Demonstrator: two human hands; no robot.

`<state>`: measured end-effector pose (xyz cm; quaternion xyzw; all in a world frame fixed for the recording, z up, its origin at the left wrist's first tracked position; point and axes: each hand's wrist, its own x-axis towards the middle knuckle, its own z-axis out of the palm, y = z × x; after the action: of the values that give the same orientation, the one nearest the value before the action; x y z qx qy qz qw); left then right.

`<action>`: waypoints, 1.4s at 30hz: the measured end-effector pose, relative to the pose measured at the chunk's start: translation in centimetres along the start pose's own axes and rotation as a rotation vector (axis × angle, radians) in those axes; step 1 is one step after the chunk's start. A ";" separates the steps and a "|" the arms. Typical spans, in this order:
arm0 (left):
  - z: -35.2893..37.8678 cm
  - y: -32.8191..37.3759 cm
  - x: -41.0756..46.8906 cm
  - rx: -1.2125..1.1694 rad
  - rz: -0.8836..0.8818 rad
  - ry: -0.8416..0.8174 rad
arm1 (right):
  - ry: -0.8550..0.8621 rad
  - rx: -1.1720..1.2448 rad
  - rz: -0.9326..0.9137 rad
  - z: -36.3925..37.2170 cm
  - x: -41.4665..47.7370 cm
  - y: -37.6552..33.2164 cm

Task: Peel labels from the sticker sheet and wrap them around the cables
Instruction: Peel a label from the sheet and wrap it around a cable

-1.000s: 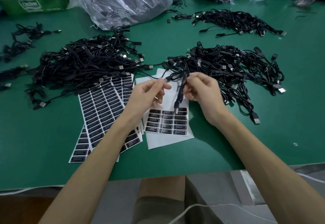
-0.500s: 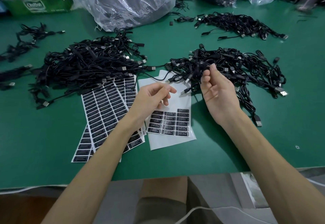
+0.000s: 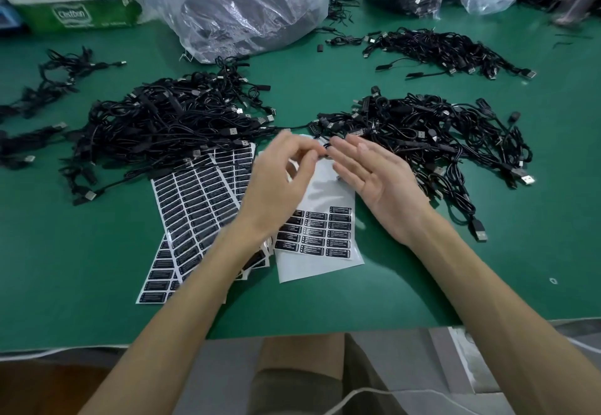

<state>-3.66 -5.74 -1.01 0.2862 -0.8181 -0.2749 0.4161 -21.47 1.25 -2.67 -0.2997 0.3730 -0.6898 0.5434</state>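
Observation:
My left hand (image 3: 279, 183) hovers over the sticker sheets, its blurred thumb and forefinger pinching a short loop of black cable (image 3: 327, 148). My right hand (image 3: 374, 180) is beside it, palm up, fingers straight, its fingertips almost touching the same loop. Under both hands lies a white sticker sheet (image 3: 325, 196) with a few rows of black labels (image 3: 328, 234) left at its near end. Fuller label sheets (image 3: 195, 206) fan out to its left, partly under my left forearm.
Black cables lie in a big heap on the left (image 3: 162, 128), another on the right (image 3: 429, 134), and a smaller pile far right (image 3: 439, 47). A clear plastic bag (image 3: 247, 11) and a green-white box (image 3: 71, 1) stand at the back. The green table's near edge (image 3: 97, 333) is just below my forearms.
My right hand let go of the cable it held, swung to the right heap, then came back open toward centre. My left hand rose from the sheet to the cable loop.

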 end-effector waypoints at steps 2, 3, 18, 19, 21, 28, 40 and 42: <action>-1.0 0.1 1.7 0.126 0.038 0.060 | 0.024 -0.021 0.024 0.1 0.2 0.2; -1.6 0.1 2.6 0.184 0.017 0.077 | 0.037 -0.051 0.031 0.2 0.2 0.3; -5.5 -1.6 3.0 -1.302 -1.084 0.344 | 0.030 -0.149 0.043 0.4 0.1 0.6; -5.3 -2.0 3.1 -1.141 -1.044 0.369 | 0.029 -0.156 0.044 0.4 0.1 0.6; -5.2 -3.2 3.5 -0.495 -0.819 0.378 | 0.026 -0.163 0.045 0.3 0.1 0.5; -7.5 -9.7 4.4 0.948 -0.261 0.021 | -0.001 -0.169 0.038 0.2 0.1 0.5; -8.1 -9.6 3.8 1.124 -0.426 0.016 | -0.023 -0.155 0.033 -0.1 0.0 0.7; -8.3 -9.3 3.5 1.101 -0.355 0.031 | -0.025 -0.156 0.033 -0.1 0.1 0.7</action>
<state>3.78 -16.30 -1.46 0.5973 -0.7740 0.1298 0.1654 -21.21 1.13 -3.32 -0.3435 0.4235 -0.6458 0.5345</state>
